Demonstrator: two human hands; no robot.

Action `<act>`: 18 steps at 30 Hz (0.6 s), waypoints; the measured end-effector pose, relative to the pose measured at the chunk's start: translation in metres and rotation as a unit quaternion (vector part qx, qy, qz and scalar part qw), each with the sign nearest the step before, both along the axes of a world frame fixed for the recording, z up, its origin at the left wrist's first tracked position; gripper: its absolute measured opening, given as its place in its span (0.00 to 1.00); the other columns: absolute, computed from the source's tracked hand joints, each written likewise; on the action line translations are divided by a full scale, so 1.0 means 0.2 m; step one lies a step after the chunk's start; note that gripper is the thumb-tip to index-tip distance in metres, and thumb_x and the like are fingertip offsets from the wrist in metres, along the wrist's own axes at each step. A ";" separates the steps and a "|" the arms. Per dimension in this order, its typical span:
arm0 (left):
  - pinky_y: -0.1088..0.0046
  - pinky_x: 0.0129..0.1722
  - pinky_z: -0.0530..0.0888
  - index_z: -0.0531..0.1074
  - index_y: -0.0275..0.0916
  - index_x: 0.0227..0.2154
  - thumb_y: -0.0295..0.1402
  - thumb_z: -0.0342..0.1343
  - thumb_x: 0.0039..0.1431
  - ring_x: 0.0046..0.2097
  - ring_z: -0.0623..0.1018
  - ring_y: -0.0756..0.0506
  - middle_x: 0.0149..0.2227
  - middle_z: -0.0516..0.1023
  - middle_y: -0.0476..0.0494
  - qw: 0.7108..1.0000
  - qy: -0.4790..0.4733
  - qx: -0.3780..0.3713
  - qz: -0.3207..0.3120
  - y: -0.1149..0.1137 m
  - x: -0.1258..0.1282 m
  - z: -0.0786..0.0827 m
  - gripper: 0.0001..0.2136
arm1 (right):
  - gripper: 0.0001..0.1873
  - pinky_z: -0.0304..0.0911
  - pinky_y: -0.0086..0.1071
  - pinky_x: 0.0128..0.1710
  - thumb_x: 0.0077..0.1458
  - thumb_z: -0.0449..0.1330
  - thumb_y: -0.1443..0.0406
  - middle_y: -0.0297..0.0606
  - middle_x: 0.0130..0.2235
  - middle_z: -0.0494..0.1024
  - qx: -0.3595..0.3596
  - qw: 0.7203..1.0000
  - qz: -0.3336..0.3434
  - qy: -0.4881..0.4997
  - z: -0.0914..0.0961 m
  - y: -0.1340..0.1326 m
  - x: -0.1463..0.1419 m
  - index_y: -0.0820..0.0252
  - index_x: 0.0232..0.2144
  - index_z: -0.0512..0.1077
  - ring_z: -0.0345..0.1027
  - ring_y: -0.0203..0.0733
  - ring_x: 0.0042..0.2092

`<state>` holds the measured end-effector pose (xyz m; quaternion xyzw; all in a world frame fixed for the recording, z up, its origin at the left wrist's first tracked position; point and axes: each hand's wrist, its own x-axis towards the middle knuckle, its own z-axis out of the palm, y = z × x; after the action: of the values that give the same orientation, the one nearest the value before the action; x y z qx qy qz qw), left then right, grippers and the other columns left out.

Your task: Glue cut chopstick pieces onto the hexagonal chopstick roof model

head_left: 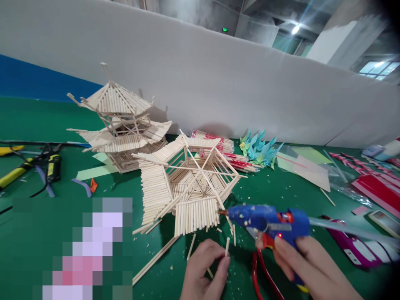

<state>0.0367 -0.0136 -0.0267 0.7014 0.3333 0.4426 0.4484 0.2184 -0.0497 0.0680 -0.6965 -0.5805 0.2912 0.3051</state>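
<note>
Between the thumb and finger of my left hand [204,268] a short wooden stick [227,246] is pinched upright. My right hand [308,262] grips a blue hot glue gun [268,218], with fingers at its red trigger and a clear glue stick out of its back. The nozzle points left, at the right edge of a front roof panel on a half-roofed wooden stick pavilion [158,185]; whether it touches, I cannot tell. Some of the pavilion's roof sides are covered with rows of sticks, others are bare frame. Behind it on the left stands a tiered stick pagoda [114,137].
Red-handled pliers [261,273] lie below the glue gun. Yellow-black pliers [34,164] lie far left. Packs of sticks [225,152], a blue-green folded paper piece [261,148] and paper sheets [308,171] line the back. A purple-pink tool [354,246] is at right; long sticks [154,260] lie in front.
</note>
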 end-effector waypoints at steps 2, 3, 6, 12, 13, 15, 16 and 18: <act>0.76 0.28 0.67 0.69 0.34 0.26 0.24 0.50 0.51 0.28 0.70 0.49 0.25 0.69 0.43 1.000 0.002 -0.005 0.002 0.00 0.00 0.00 0.03 | 0.20 0.54 0.27 0.20 0.52 0.48 0.54 0.30 0.13 0.60 -0.022 0.978 -0.040 0.203 -0.05 0.05 0.02 0.60 0.17 0.65 0.55 0.34 0.18; 0.76 0.28 0.67 0.69 0.34 0.26 0.24 0.50 0.51 0.28 0.70 0.49 0.24 0.69 0.43 1.000 0.003 -0.009 0.007 -0.01 0.00 0.00 0.04 | 0.17 0.53 0.27 0.21 0.52 0.49 0.55 0.28 0.13 0.58 -0.015 0.956 -0.066 0.287 -0.08 0.07 0.04 0.61 0.22 0.67 0.52 0.32 0.18; 0.76 0.27 0.67 0.70 0.34 0.26 0.25 0.50 0.51 0.28 0.70 0.49 0.24 0.69 0.43 1.000 0.004 -0.017 0.016 -0.02 0.01 0.00 0.04 | 0.12 0.51 0.26 0.20 0.48 0.56 0.57 0.25 0.13 0.59 0.014 0.913 -0.146 0.381 -0.18 0.13 0.10 0.60 0.29 0.65 0.51 0.31 0.18; 0.75 0.27 0.67 0.70 0.33 0.25 0.25 0.50 0.52 0.27 0.70 0.49 0.24 0.69 0.43 0.999 0.001 -0.009 0.047 -0.02 0.01 0.03 0.05 | 0.12 0.55 0.25 0.20 0.46 0.58 0.58 0.29 0.18 0.68 0.008 0.929 -0.202 0.309 -0.31 0.17 0.17 0.60 0.29 0.64 0.59 0.32 0.20; 0.75 0.26 0.67 0.70 0.33 0.25 0.26 0.50 0.52 0.27 0.70 0.49 0.23 0.69 0.43 0.999 -0.002 -0.009 0.052 -0.02 0.01 0.03 0.05 | 0.13 0.56 0.25 0.19 0.45 0.58 0.58 0.29 0.18 0.68 0.008 0.933 -0.201 0.298 -0.32 0.17 0.17 0.60 0.30 0.64 0.59 0.32 0.20; 0.75 0.26 0.67 0.70 0.34 0.25 0.26 0.49 0.52 0.27 0.70 0.49 0.24 0.70 0.44 0.998 -0.003 -0.015 0.055 -0.02 0.01 0.04 0.05 | 0.13 0.56 0.24 0.19 0.45 0.58 0.57 0.29 0.18 0.68 0.011 0.942 -0.194 0.274 -0.31 0.17 0.15 0.60 0.31 0.65 0.60 0.32 0.20; 0.75 0.27 0.67 0.70 0.34 0.26 0.26 0.50 0.52 0.27 0.70 0.49 0.24 0.70 0.44 0.998 -0.002 -0.018 0.054 -0.03 0.00 0.04 0.05 | 0.14 0.56 0.24 0.19 0.45 0.58 0.57 0.29 0.19 0.67 0.012 0.946 -0.189 0.262 -0.30 0.17 0.15 0.60 0.32 0.65 0.60 0.32 0.20; 0.75 0.28 0.67 0.70 0.35 0.26 0.26 0.50 0.52 0.27 0.70 0.49 0.25 0.70 0.44 0.998 0.003 -0.027 0.048 -0.04 0.00 0.05 0.05 | 0.14 0.57 0.24 0.20 0.45 0.58 0.57 0.28 0.20 0.67 0.014 0.955 -0.176 0.238 -0.26 0.16 0.14 0.60 0.32 0.65 0.60 0.32 0.21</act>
<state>0.0367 -0.0207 -0.0167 0.6736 0.3801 0.4521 0.4443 0.2470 -0.0175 0.0157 -0.6940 -0.3637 0.3821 0.4900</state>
